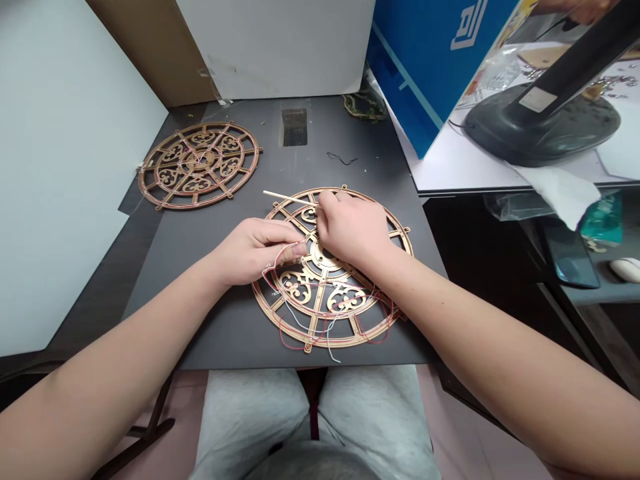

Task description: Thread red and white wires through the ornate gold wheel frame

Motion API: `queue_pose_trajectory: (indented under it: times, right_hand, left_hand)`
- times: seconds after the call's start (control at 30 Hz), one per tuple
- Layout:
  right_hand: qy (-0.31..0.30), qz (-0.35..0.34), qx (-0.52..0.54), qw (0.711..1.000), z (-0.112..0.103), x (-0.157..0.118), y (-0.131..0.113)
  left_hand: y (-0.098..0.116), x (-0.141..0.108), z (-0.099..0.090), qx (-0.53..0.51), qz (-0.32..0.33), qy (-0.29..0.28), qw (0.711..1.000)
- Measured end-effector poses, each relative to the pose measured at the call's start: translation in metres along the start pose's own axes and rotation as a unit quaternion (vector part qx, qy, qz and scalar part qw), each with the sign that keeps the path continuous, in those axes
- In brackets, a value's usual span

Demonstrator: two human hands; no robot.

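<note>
Wooden stick [286, 197] pinched in the right hand [353, 227] fingertips; left hand [255, 253] fingers closed on red-and-white wire [298, 317]. Both hands lie over a laser-cut wooden wheel frame [320, 343], flat on a dark board [200, 313]; a second frame [200, 127] lies well apart.

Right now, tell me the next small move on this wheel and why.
Probably draw the wire pinched in your left hand snug first: the loose red and white wires trail in slack loops past the rim of the fretwork wheel, while your right hand rests on the wheel beside a thin wooden stick.
</note>
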State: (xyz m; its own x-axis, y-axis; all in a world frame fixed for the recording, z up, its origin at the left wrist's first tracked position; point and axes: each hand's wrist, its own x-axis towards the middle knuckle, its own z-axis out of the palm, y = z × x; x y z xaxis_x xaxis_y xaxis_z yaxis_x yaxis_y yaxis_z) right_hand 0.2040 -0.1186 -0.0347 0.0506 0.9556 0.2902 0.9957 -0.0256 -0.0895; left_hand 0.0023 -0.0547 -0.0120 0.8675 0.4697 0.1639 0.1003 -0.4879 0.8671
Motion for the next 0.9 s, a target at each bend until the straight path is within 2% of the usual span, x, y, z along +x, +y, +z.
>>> queue_pose_trajectory:
  times: [0.23, 0.47, 0.6, 0.9]
  right_hand:
    - [0.019, -0.006, -0.001, 1.0, 0.0016, -0.0005, 0.0013]
    - [0.034, -0.009, -0.005, 0.999, 0.0045, -0.0008, 0.0012]
    - [0.03, -0.007, -0.006, 1.0, 0.0034, -0.0006, 0.0003]
    - [0.0, 0.01, -0.003, 1.0, -0.0018, -0.0013, -0.0011]
  left_hand:
    - [-0.0013, 0.0, 0.0003, -0.003, -0.02, 0.023, 1.0]
    - [-0.002, 0.0011, 0.0019, 0.015, 0.012, 0.051, 0.999]
    - [-0.0019, 0.0006, 0.0023, 0.051, 0.019, 0.07, 0.996]
    - [-0.0013, 0.0004, 0.001, 0.087, 0.006, 0.069, 0.994]
